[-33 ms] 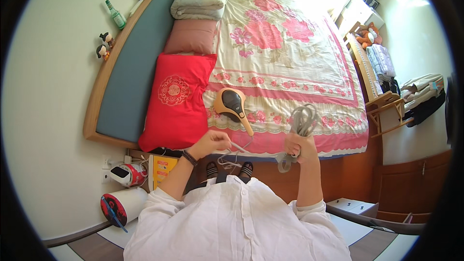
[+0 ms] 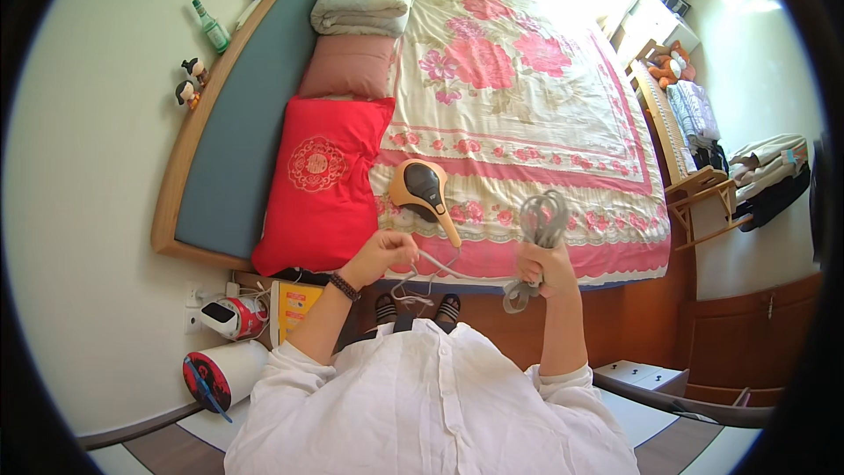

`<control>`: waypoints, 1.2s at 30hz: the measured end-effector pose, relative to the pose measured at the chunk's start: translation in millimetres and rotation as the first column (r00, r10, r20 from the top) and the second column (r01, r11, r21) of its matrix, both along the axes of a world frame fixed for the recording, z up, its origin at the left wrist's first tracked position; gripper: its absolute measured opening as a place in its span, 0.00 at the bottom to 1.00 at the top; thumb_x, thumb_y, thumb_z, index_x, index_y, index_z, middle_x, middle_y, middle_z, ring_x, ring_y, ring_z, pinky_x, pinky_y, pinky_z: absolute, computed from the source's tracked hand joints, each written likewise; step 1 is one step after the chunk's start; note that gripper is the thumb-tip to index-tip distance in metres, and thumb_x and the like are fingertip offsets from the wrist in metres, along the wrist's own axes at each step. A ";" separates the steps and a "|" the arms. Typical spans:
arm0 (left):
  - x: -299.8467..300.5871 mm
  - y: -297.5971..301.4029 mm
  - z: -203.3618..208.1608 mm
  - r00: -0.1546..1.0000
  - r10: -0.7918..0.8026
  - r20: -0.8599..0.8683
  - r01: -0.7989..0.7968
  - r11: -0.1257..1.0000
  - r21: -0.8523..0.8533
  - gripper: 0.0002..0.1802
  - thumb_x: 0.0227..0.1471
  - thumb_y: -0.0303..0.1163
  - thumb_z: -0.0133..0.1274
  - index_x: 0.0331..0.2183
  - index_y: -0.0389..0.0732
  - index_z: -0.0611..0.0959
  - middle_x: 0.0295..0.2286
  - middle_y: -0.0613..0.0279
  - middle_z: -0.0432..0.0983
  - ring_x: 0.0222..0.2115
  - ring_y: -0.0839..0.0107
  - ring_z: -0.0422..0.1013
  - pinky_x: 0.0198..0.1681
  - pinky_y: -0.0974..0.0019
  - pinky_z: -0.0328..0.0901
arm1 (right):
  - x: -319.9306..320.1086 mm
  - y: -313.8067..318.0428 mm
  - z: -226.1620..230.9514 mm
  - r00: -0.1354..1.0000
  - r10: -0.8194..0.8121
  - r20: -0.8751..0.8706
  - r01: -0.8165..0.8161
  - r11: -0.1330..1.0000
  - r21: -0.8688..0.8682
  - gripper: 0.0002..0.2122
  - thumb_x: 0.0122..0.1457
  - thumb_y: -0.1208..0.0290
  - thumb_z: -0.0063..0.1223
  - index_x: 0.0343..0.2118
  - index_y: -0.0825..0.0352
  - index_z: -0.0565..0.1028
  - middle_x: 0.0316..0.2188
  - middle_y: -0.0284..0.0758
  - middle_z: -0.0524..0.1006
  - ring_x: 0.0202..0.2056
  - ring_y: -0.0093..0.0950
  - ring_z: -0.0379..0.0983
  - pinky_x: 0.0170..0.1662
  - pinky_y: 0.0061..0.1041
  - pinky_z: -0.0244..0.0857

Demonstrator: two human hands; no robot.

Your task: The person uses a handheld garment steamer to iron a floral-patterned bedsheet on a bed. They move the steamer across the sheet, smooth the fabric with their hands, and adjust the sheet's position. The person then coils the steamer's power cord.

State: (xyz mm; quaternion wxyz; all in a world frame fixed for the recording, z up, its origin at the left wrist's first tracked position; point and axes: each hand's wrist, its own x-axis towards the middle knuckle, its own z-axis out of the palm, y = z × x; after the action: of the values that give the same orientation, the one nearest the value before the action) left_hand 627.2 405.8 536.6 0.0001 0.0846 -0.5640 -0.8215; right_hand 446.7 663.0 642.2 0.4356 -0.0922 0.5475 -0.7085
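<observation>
An orange and black handheld vacuum cleaner (image 2: pixel 424 189) lies on the near part of the bed, its handle pointing toward me. From the handle end a grey power cord (image 2: pixel 433 259) droops in loose loops past the bed's front edge. My left hand (image 2: pixel 384 255) is closed in a pinch on this cord, beside the red pillow's near corner. To the right, my right hand (image 2: pixel 547 269) grips a coiled bundle of the same grey cord (image 2: pixel 545 214), with loops showing above and below the fist. A length of cord runs between the two hands.
A floral bedspread (image 2: pixel 519 114) covers the bed. Along the headboard (image 2: pixel 242 132) lie a red pillow (image 2: pixel 321 193), a pink pillow (image 2: pixel 347 68) and a folded quilt (image 2: pixel 365 0). A green bottle (image 2: pixel 210 28) and figurines stand on its ledge. A wooden chair (image 2: pixel 703 185) is at right.
My left hand has shifted slightly up and left, and the cord between my hands has stretched out. The coil in my right hand has swung a little left.
</observation>
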 end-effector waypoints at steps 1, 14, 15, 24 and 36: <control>-4.6 0.4 12.0 0.998 0.046 -0.032 -0.041 0.989 0.144 0.07 0.56 0.32 0.54 0.30 0.38 0.80 0.21 0.72 0.70 0.22 0.81 0.64 0.27 0.75 0.61 | 4.4 -8.1 -0.1 1.000 -0.021 -0.023 0.023 0.996 0.084 0.12 0.54 0.74 0.56 0.18 0.62 0.65 0.13 0.26 0.64 0.13 0.17 0.59 0.15 0.19 0.51; -74.2 63.5 67.0 0.895 0.435 0.095 -0.422 0.762 0.492 0.06 0.56 0.32 0.56 0.31 0.43 0.76 0.19 0.78 0.62 0.18 0.88 0.57 0.19 0.80 0.53 | 45.9 -55.7 -33.8 0.999 -0.025 -0.023 0.028 0.990 0.141 0.15 0.55 0.59 0.61 0.37 0.67 0.77 0.18 0.24 0.67 0.18 0.14 0.63 0.19 0.16 0.56; -77.5 66.1 67.6 0.881 0.466 0.083 -0.447 0.763 0.466 0.06 0.56 0.32 0.56 0.31 0.42 0.75 0.20 0.78 0.62 0.18 0.88 0.58 0.19 0.80 0.54 | 46.8 -56.0 -39.6 0.997 0.001 -0.072 0.009 0.990 0.139 0.16 0.54 0.58 0.62 0.37 0.67 0.77 0.18 0.24 0.68 0.18 0.15 0.64 0.19 0.16 0.56; -72.3 82.7 57.1 0.824 0.566 0.025 -0.525 0.747 0.407 0.08 0.52 0.23 0.57 0.34 0.41 0.75 0.24 0.74 0.68 0.20 0.86 0.64 0.23 0.80 0.60 | 52.4 -62.3 -39.9 0.990 0.097 -0.105 -0.079 0.984 0.160 0.12 0.48 0.67 0.66 0.30 0.65 0.75 0.21 0.26 0.72 0.20 0.15 0.67 0.21 0.17 0.59; -79.7 61.6 70.0 0.921 0.388 0.033 -0.363 0.824 0.435 0.12 0.49 0.22 0.59 0.36 0.39 0.74 0.28 0.68 0.71 0.29 0.81 0.68 0.36 0.75 0.65 | 37.3 -59.3 -24.8 0.958 0.284 0.034 -0.284 0.959 -0.012 0.11 0.52 0.79 0.56 0.39 0.72 0.71 0.29 0.38 0.78 0.29 0.28 0.77 0.33 0.26 0.71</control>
State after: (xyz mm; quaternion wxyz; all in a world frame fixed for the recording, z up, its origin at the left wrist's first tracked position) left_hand 547.4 467.4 606.6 0.1591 0.1682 -0.3394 -0.9117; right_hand 484.0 603.7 617.3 0.5422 -0.1587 0.5181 -0.6422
